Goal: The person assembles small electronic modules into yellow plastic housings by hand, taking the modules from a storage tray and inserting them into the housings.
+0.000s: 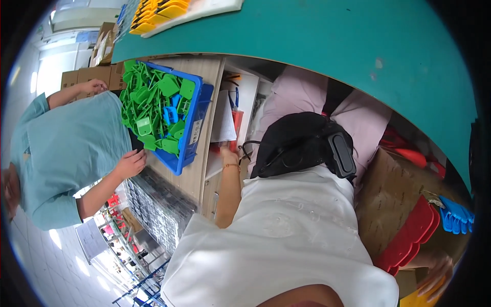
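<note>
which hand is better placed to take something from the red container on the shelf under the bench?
Left, likely. The left hand is at the shelf, right next to the red container. The right hand is across the body, by the stacked red plastic parts.

Blue bin (pixel 193 134) crowding bench, teal tabletop (pixel 327 41) seemingly open

Stacked red plastic tags (pixel 411 233), tilted, against cardboard box (pixel 383 189)
</note>
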Available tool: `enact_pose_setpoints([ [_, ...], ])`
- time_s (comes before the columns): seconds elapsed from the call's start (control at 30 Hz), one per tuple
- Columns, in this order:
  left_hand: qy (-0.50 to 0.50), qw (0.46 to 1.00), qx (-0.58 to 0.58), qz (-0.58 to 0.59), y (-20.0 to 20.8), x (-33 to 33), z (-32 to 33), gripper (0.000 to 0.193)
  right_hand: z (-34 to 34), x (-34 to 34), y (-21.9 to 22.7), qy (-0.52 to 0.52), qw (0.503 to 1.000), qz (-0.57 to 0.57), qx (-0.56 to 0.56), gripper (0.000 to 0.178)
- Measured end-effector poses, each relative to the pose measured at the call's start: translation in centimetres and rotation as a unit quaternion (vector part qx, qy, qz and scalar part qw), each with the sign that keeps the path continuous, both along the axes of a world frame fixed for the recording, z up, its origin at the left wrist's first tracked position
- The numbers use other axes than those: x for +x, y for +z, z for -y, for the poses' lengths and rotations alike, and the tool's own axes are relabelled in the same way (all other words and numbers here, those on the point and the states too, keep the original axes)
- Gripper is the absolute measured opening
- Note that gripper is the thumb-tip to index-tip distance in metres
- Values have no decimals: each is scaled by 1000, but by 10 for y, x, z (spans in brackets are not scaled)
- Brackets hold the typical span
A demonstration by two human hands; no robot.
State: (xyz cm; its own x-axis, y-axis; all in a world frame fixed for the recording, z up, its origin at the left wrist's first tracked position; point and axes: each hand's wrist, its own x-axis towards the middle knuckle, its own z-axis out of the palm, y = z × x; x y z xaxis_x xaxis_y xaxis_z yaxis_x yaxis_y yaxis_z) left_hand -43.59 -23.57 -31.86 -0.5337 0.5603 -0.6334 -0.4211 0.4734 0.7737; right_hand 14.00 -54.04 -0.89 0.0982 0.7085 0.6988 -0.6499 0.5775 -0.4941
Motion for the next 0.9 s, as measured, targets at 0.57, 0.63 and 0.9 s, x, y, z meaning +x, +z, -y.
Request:
enact_pose_setpoints([
  [0.57,104,946,-42,304,-7,-104,-76,22,87,-64,34,-171,976,-66,-119,28],
  [0.63,177,917,-41,356,-3,-75,-72,9,88,-69,39,-179,972,-61,-137,28],
  [0.9,-108,865,8,489,174,-46,50,24,91,-71,47,-190,969,-72,-142,27],
])
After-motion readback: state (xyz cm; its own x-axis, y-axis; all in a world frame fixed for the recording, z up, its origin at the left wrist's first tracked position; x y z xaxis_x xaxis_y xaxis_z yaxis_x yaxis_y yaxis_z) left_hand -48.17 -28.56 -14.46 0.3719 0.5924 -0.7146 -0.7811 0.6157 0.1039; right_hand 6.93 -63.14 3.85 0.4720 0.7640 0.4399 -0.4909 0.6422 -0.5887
